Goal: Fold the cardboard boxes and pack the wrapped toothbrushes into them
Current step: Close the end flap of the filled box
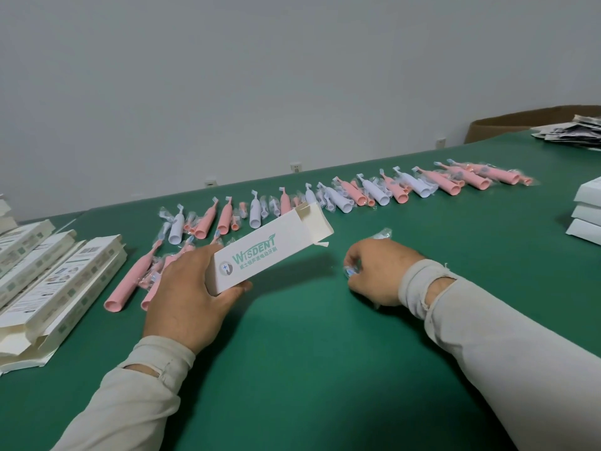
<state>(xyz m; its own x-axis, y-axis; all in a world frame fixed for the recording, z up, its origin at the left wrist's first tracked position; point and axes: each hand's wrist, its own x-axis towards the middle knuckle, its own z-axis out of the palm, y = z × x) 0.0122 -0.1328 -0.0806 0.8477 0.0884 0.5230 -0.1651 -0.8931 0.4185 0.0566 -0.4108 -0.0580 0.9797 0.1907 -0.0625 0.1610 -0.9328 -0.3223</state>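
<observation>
My left hand [187,296] grips the near end of a white cardboard box [266,247] printed with green lettering, held above the green table [292,369] with its open flaps pointing away to the right. My right hand [379,271] rests on the table to the right, its fingers curled round a small clear-wrapped brush head [350,271] with blue bristles. Another clear wrapper [383,234] lies just beyond that hand. Several pink and white toothbrush handles with wrapped heads [374,190] lie in a long row across the table behind the box.
A stack of flat unfolded boxes [55,281] sits at the left edge. Folded white boxes [587,209] are piled at the right edge. Printed leaflets [569,131] and a brown carton [520,120] stand at the far right corner. A grey wall rises behind the table.
</observation>
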